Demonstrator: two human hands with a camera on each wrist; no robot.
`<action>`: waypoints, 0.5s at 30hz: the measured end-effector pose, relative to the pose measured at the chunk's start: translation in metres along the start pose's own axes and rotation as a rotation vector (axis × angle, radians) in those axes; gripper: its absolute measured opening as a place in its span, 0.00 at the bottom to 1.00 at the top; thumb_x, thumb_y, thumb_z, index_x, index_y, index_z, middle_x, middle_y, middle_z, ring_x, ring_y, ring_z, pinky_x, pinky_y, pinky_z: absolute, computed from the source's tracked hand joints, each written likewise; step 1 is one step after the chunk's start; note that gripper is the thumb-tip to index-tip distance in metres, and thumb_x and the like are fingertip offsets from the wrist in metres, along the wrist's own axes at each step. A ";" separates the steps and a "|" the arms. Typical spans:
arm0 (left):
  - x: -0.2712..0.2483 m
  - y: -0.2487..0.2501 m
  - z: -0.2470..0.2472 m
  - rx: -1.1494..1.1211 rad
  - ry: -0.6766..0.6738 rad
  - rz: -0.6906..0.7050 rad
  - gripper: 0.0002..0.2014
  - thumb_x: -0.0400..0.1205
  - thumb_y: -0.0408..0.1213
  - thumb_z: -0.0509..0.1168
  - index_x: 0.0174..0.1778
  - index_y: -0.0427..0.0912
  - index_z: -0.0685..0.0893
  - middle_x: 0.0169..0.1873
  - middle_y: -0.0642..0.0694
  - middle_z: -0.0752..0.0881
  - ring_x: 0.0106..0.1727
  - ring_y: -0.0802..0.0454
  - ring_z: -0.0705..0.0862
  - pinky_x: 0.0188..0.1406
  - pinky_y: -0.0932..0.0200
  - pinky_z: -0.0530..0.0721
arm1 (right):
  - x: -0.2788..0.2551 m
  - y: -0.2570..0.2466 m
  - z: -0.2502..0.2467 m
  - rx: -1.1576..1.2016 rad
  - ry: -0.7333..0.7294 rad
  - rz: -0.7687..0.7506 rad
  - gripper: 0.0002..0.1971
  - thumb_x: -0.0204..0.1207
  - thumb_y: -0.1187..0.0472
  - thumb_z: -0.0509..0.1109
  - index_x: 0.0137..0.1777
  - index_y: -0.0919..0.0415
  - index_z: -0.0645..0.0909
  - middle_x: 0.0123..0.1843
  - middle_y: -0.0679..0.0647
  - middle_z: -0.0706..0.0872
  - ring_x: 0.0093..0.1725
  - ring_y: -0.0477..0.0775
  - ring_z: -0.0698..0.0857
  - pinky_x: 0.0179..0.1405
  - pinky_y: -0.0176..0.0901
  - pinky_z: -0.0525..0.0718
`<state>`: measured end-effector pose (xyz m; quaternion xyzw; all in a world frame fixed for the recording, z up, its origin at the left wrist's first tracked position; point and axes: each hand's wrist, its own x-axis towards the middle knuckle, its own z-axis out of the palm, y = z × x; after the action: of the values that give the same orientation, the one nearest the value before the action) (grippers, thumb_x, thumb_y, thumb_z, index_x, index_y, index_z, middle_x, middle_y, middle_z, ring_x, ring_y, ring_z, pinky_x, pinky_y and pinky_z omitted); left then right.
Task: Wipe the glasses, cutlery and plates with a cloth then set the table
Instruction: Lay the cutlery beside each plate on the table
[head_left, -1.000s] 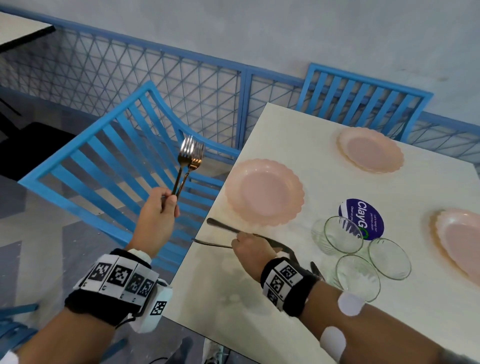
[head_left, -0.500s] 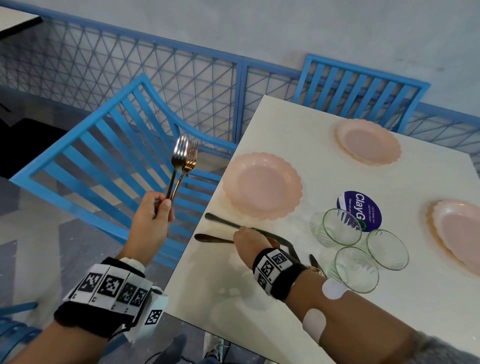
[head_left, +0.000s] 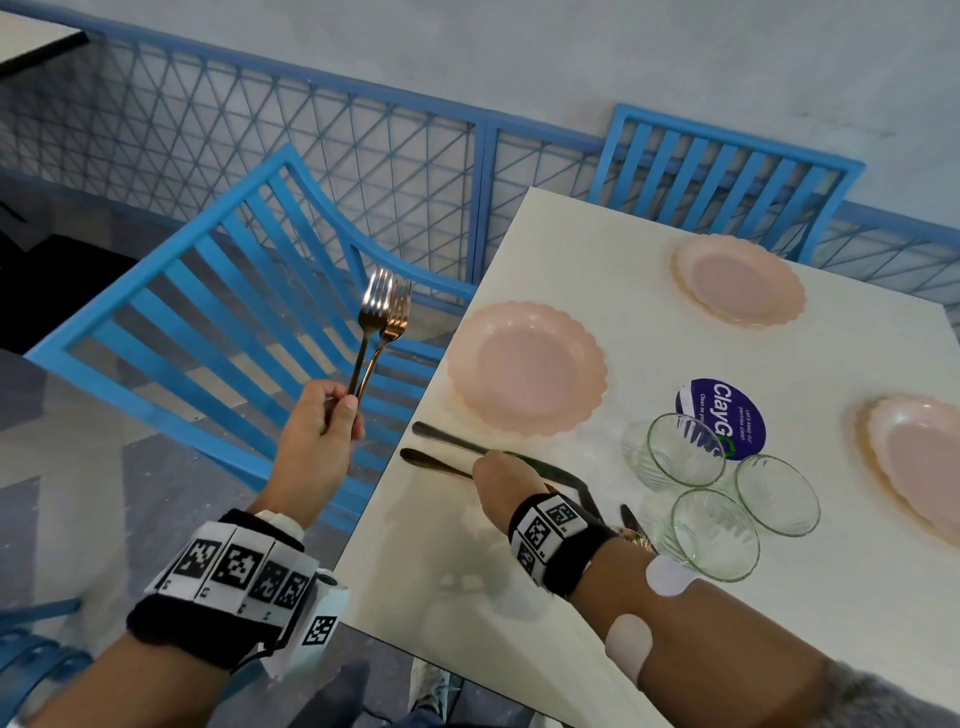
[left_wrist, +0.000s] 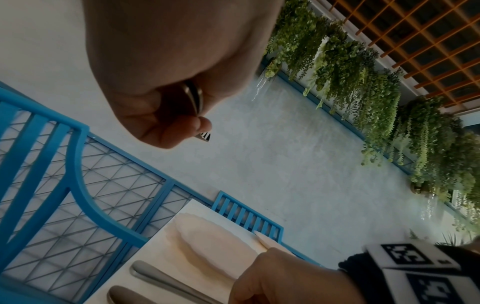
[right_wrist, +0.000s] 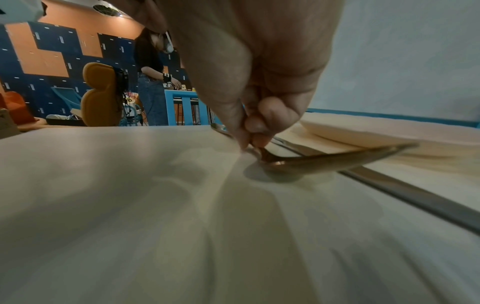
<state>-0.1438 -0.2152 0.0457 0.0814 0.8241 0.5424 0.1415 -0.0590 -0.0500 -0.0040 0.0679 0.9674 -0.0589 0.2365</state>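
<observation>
My left hand (head_left: 337, 410) is off the table's left edge, above the blue chair, and grips two copper forks (head_left: 383, 317) by their handles, tines up; the handle ends (left_wrist: 193, 96) show in its fist (left_wrist: 168, 82). My right hand (head_left: 496, 470) rests on the table just in front of the nearest pink plate (head_left: 527, 369). Its fingertips (right_wrist: 248, 139) pinch the neck of a copper spoon (right_wrist: 324, 159), whose handle (head_left: 431, 461) points left. A dark knife (head_left: 441, 435) lies beside it, next to the plate. Three clear glasses (head_left: 685, 449) stand grouped at the right.
Two more pink plates sit at the far side (head_left: 740, 280) and the right edge (head_left: 919, 452). A purple round sticker (head_left: 722, 415) lies behind the glasses. More cutlery (head_left: 631, 519) lies by my right wrist. Blue chairs (head_left: 218, 312) and a mesh railing (head_left: 363, 156) border the table (head_left: 519, 597).
The spoon under my right hand has come down flatter onto the table beside the knife. My left hand keeps the two forks raised, almost unmoved.
</observation>
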 end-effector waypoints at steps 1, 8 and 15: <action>0.000 0.000 0.000 -0.003 -0.001 0.001 0.04 0.87 0.35 0.53 0.50 0.44 0.72 0.34 0.46 0.77 0.33 0.53 0.74 0.34 0.59 0.76 | 0.001 0.001 0.000 0.002 0.000 -0.002 0.15 0.81 0.74 0.54 0.62 0.70 0.78 0.63 0.65 0.80 0.61 0.63 0.82 0.58 0.48 0.80; -0.002 0.005 0.002 -0.076 -0.066 -0.018 0.08 0.87 0.34 0.53 0.44 0.47 0.74 0.32 0.45 0.78 0.28 0.54 0.73 0.28 0.60 0.75 | 0.003 0.003 -0.006 0.007 0.001 0.018 0.13 0.83 0.67 0.56 0.61 0.66 0.78 0.61 0.62 0.81 0.58 0.62 0.83 0.54 0.49 0.82; -0.008 0.024 0.024 -0.143 -0.223 -0.006 0.08 0.88 0.35 0.51 0.43 0.47 0.70 0.22 0.48 0.78 0.14 0.57 0.68 0.11 0.67 0.65 | -0.021 0.026 -0.083 0.458 0.718 -0.282 0.12 0.81 0.61 0.62 0.56 0.64 0.84 0.50 0.60 0.82 0.44 0.49 0.78 0.47 0.38 0.76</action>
<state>-0.1291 -0.1874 0.0601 0.1281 0.7629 0.5869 0.2392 -0.0740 -0.0140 0.0769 0.0022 0.9500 -0.2762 -0.1459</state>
